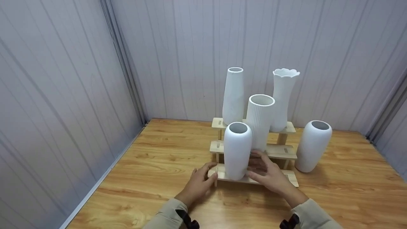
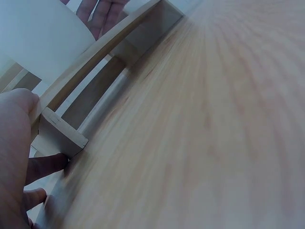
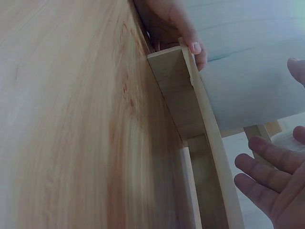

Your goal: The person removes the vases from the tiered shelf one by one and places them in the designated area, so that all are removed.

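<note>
A three-step wooden stand (image 1: 283, 151) carries several white vases. My left hand (image 1: 198, 183) grips the left end of its lowest step, the thumb on the board in the right wrist view and the fingers around the end support (image 2: 59, 136). On that step stands a smooth white vase (image 1: 237, 152) with a rounded shoulder. Just right of this vase is my right hand (image 1: 270, 176), its fingers (image 3: 262, 174) spread and holding nothing. Whether its thumb touches the vase I cannot tell. Behind, a ribbed cylindrical vase (image 1: 260, 124) stands on the middle step.
The top step holds a slim tapered vase (image 1: 233, 98) at left and a ruffle-rimmed vase (image 1: 283, 98) at right. Another rounded vase (image 1: 313, 148) stands on the wooden table (image 1: 152, 178), right of the stand. Panelled walls (image 1: 190, 57) enclose the table's back and sides.
</note>
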The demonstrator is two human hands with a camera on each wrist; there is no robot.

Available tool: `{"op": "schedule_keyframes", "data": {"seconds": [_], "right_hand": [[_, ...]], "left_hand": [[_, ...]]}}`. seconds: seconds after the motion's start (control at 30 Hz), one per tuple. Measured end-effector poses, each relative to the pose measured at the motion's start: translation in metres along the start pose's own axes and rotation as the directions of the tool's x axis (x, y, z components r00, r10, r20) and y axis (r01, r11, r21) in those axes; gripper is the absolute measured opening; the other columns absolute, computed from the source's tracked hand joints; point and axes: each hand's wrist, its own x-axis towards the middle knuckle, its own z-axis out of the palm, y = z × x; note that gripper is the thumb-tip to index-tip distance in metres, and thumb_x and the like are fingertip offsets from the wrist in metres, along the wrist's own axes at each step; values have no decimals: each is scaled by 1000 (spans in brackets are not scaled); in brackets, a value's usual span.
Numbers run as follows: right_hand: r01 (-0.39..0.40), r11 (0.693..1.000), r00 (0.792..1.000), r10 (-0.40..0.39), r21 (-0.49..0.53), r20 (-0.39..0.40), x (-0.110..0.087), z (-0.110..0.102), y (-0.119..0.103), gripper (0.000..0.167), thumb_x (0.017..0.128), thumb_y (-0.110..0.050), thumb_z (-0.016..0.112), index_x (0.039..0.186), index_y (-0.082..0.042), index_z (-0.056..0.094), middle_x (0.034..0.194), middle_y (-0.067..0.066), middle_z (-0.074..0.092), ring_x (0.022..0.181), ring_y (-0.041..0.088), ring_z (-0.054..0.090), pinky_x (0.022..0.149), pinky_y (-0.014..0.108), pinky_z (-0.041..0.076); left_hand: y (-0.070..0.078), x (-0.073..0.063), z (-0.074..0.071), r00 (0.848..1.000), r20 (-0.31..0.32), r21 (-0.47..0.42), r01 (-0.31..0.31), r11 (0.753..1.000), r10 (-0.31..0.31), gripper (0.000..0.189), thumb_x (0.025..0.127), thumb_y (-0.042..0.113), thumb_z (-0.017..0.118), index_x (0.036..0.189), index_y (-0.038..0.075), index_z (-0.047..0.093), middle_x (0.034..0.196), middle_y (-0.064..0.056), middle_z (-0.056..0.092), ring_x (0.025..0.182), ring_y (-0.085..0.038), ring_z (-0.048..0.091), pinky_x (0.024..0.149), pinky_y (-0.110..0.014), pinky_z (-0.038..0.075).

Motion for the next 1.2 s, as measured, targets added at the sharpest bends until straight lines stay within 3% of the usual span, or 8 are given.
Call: {"op": "schedule_keyframes", "data": {"seconds": [0.17,0.4,0.77,0.97,1.2], "right_hand": [[25,1000,1000,-25,-10,10,5,8,3,78,88,-22,81,151,-12,35,136,22,59,121,37,61,99,50,53],[46,998,999,-46,-31,4,15,18,2,85,85,-24,84,153,-11,34,137,25,58,121,39,61,99,51,53],[21,1000,1000,-21,-6,-11,22,28,3,99,79,-25,89,158,-16,29,143,15,56,130,34,55,109,54,42],[18,1000,1000,-18,18,-18,25,31,6,100,78,-24,90,157,-13,29,141,17,57,128,35,56,108,54,43],[3,1000,1000,-3,7,-27,24,32,9,100,78,-25,90,157,-19,30,140,14,58,125,32,58,105,51,46]], "left_hand": [[0,0,1,1000,-8,10,-12,1000,13,50,104,48,51,146,21,50,148,-2,54,139,-27,47,120,-65,6],[0,-1,-1,1000,15,-5,-8,1000,8,51,105,48,50,148,20,48,148,-3,54,140,-27,45,119,-66,6],[1,-1,0,1000,11,-13,-1,1000,1,50,105,47,51,147,19,49,149,-3,53,141,-27,44,119,-66,5],[0,0,-1,1000,12,-11,3,1000,-3,50,105,47,50,147,21,49,149,-2,53,141,-27,44,120,-65,4],[0,0,-1,1000,19,-25,13,1000,-12,50,105,47,51,147,21,49,150,-2,52,142,-27,43,120,-65,3]]}}
